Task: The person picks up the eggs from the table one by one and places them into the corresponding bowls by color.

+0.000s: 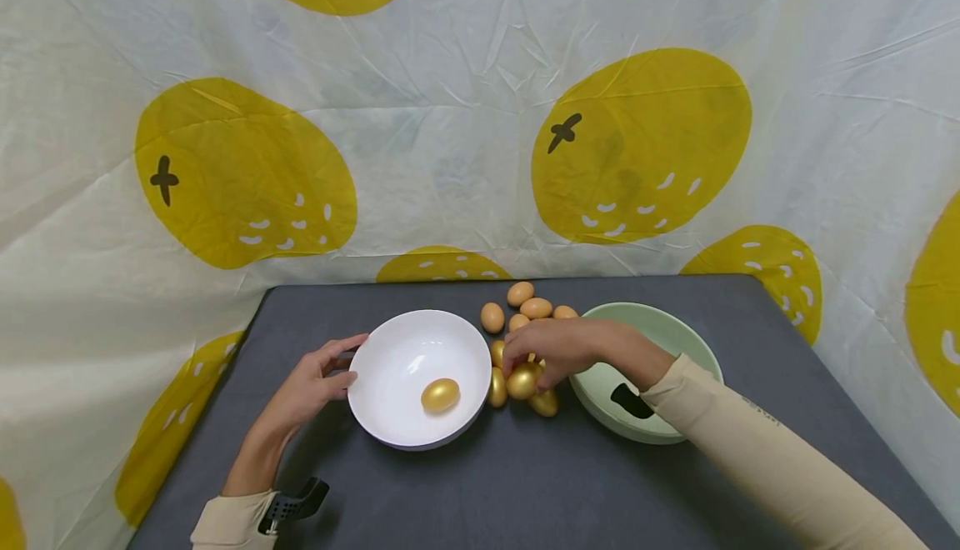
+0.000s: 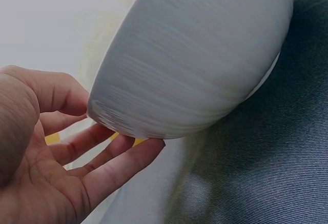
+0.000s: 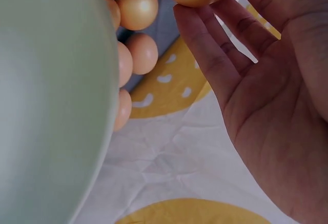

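Note:
A white bowl [image 1: 382, 367] stands left of centre with one shiny gold egg [image 1: 440, 396] inside. My left hand [image 1: 315, 383] holds its left side. In the left wrist view, the thumb meets the bowl's rim and the other fingers [image 2: 123, 172] lie against the outer wall. Between the bowls, my right hand [image 1: 558, 350] pinches another gold egg [image 1: 523, 381] between thumb and fingers, also visible at the top of the right wrist view. Several gold eggs [image 1: 543, 402] lie around that hand, some partly hidden beneath it. Several brown eggs [image 1: 492, 317] lie behind them.
A pale green bowl [image 1: 693, 337] with a black patch [image 1: 632, 401] inside stands to the right, under my right forearm. Dark grey cloth [image 1: 480, 492] covers the table. A white curtain with yellow fruit prints [image 1: 450, 158] hangs behind its far edge.

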Demonstrator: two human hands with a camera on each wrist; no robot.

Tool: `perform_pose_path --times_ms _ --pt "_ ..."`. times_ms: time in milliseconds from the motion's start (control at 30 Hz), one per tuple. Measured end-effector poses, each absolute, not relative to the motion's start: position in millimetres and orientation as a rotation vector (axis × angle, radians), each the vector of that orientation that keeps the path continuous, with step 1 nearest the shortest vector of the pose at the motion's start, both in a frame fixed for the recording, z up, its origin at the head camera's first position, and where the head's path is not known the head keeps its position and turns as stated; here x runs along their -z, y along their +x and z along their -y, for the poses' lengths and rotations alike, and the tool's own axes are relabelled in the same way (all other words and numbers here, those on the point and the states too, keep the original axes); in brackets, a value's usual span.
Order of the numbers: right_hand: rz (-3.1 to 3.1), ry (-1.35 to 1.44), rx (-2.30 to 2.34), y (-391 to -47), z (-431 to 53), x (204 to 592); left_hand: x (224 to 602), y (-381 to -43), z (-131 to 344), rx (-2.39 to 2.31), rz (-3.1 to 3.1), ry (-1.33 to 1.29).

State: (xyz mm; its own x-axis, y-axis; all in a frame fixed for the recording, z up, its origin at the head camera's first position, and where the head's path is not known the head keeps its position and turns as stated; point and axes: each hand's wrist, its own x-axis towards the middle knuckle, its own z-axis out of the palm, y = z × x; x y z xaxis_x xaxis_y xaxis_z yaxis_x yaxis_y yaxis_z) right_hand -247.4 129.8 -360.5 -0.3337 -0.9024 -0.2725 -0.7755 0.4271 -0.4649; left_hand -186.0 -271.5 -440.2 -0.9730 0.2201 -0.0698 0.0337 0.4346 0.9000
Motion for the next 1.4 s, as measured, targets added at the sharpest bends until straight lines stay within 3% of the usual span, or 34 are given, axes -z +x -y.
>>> perform_pose_path --times_ms 367,800,1400 --pt "-2.191 -1.525 0.427 -250.7 -129.0 354.0 438.8 -186.1 269.7 -1.554 -2.518 0.197" --pt "-2.190 -1.461 0.491 -250.6 -128.6 344.7 438.6 -184.7 270.0 -1.566 -2.520 0.231" --pt "-2.176 -1.460 0.394 -243.9 -124.6 362.8 440.2 -185.3 269.1 -1.567 -2.517 0.213"
